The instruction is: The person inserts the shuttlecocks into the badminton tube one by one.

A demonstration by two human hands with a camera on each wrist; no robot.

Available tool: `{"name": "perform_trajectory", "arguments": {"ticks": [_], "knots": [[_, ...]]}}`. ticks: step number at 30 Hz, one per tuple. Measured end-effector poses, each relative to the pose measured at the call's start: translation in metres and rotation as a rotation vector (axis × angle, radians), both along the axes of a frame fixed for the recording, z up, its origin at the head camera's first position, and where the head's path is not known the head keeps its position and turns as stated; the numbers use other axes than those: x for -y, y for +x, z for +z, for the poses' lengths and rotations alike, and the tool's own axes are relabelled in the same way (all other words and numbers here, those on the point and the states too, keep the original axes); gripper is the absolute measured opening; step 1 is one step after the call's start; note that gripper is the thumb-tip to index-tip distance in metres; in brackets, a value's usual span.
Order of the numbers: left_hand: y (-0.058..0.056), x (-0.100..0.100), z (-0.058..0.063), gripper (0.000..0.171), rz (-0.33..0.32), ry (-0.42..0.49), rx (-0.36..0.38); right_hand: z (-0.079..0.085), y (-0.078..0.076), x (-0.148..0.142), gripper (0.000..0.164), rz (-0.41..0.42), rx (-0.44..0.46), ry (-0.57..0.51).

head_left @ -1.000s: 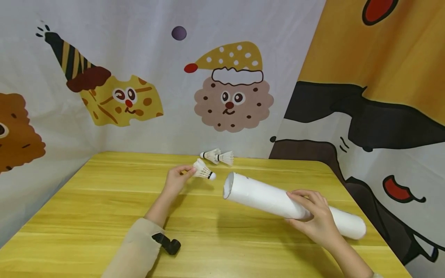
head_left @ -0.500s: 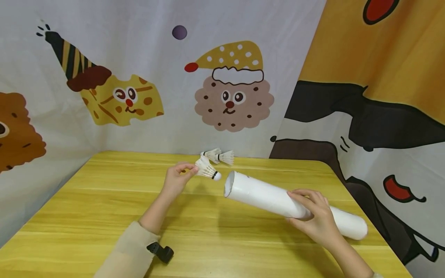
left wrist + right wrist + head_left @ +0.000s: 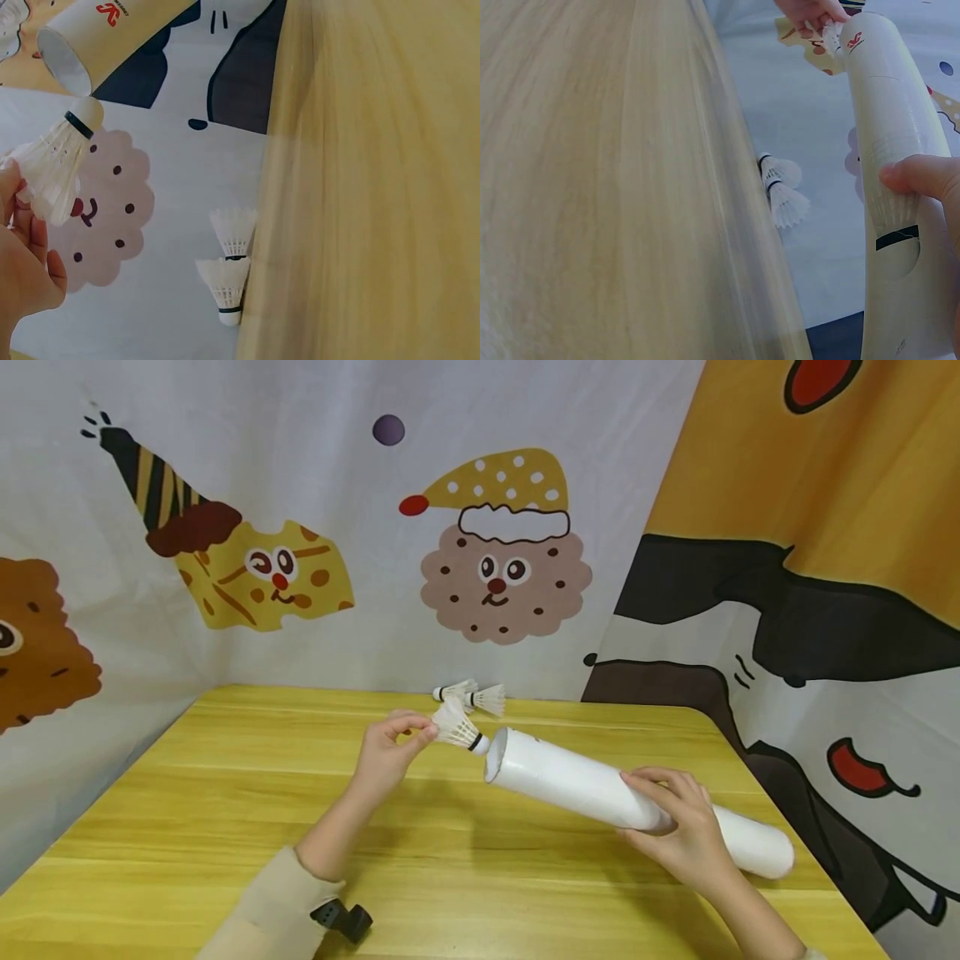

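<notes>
My left hand (image 3: 393, 752) pinches a white shuttlecock (image 3: 456, 727) by its feather skirt, its cork tip pointing right. That tip is right at the open mouth of a white cardboard tube (image 3: 570, 777). Around the tube's middle, my right hand (image 3: 678, 827) grips with thumb and fingers, holding it tilted with the mouth raised to the left. In the left wrist view, the shuttlecock (image 3: 56, 161) has its cork by the tube's rim (image 3: 66, 64). A printed shuttlecock picture and a red logo show on the tube (image 3: 900, 112) in the right wrist view.
Two more shuttlecocks (image 3: 472, 696) lie together at the back edge of the yellow wood-grain table (image 3: 225, 827). Behind it hangs a curtain (image 3: 315, 460) with cartoon prints. A small black device (image 3: 342, 920) is strapped at the left sleeve cuff.
My left hand has moved a little to the right, bringing the shuttlecock's cork from short of the tube up to its mouth. The right hand and the tube have stayed almost still.
</notes>
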State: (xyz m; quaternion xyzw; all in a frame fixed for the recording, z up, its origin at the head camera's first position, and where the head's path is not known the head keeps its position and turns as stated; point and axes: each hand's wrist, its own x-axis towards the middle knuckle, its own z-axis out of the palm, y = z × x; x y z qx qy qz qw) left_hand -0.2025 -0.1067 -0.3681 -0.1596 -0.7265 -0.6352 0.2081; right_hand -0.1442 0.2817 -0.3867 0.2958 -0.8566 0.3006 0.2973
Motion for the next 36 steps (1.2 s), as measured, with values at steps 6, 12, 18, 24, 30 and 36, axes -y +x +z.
{"name": "perform_trajectory", "arguments": {"ticks": [6,12,18,24,30,36], "knots": [[0.004,-0.001,0.005,0.007,-0.025,0.032,-0.005,0.000,0.000,0.000,0.065,0.003,-0.001,-0.004],[0.011,-0.007,0.011,0.004,-0.066,0.026,-0.067,0.000,0.001,0.001,0.064,0.010,-0.016,-0.007],[0.022,-0.020,0.011,0.006,-0.135,-0.002,-0.090,0.000,0.001,0.002,0.063,0.016,-0.032,-0.009],[0.030,-0.033,0.008,0.006,-0.175,-0.013,-0.032,0.000,0.001,0.002,0.063,0.028,-0.041,-0.020],[0.032,-0.045,0.005,0.005,-0.211,-0.030,-0.034,0.000,0.000,0.002,0.062,0.039,-0.050,-0.024],[0.032,-0.053,0.001,0.004,-0.273,-0.032,0.012,-0.001,0.000,0.002,0.062,0.037,-0.048,-0.017]]}}
